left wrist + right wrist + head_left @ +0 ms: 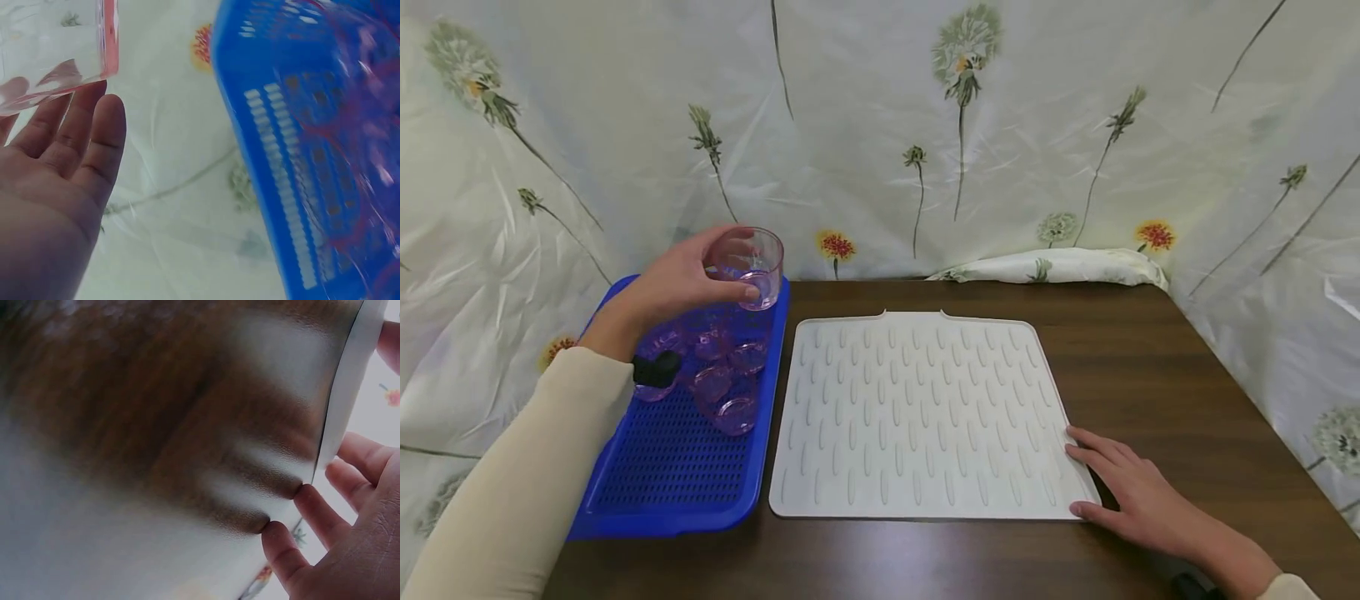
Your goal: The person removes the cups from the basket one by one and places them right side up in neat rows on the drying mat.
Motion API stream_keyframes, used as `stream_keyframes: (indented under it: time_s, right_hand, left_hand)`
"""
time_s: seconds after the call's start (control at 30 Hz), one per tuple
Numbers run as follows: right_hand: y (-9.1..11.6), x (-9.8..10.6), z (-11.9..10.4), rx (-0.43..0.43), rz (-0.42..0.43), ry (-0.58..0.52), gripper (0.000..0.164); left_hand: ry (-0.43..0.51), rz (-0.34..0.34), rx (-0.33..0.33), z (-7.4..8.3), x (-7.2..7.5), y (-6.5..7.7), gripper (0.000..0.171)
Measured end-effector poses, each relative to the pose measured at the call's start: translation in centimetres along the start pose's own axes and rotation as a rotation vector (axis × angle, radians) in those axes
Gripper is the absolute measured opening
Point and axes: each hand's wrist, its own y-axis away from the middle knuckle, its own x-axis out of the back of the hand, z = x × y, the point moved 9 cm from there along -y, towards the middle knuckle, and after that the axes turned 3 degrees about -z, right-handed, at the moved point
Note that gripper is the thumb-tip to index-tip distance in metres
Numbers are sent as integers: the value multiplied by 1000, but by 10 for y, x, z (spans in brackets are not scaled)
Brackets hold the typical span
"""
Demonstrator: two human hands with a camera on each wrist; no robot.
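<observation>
My left hand (681, 273) grips a clear pink-tinted drinking glass (763, 265), thumb on the near side, over the back of a blue plastic basket (748, 492). In the left wrist view the glass (53, 44) rests against the fingers, its pink edge facing the basket. More pink glasses (718, 387) lie bunched in the basket's back half, partly covered by my forearm. On the right, my right hand (1138, 496) touches the right edge of a white ridged drying mat (917, 417). The right wrist view has its fingertips (305, 494) at the mat's edge (340, 419).
The basket and mat stand side by side on a dark brown wooden table (1150, 367). Behind them hangs a pale cloth (865, 150) printed with dandelions, with a rolled fold (1052, 267) along the table's back edge. Black straps circle both wrists.
</observation>
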Motion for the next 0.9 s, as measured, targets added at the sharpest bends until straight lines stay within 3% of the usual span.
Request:
stream_keyframes:
  time_s: [0.2, 0.5, 0.9]
  right_hand:
    - [1, 1, -3, 25, 33, 11, 71]
    - [-1, 0, -4, 35, 28, 14, 71]
    - [-2, 4, -5, 34, 28, 26, 73]
  left_hand:
    - [-51, -1, -4, 16, -14, -32, 78]
    - [60, -36, -48, 37, -39, -66, 77]
    - [162, -15, -50, 44, -77, -100, 79]
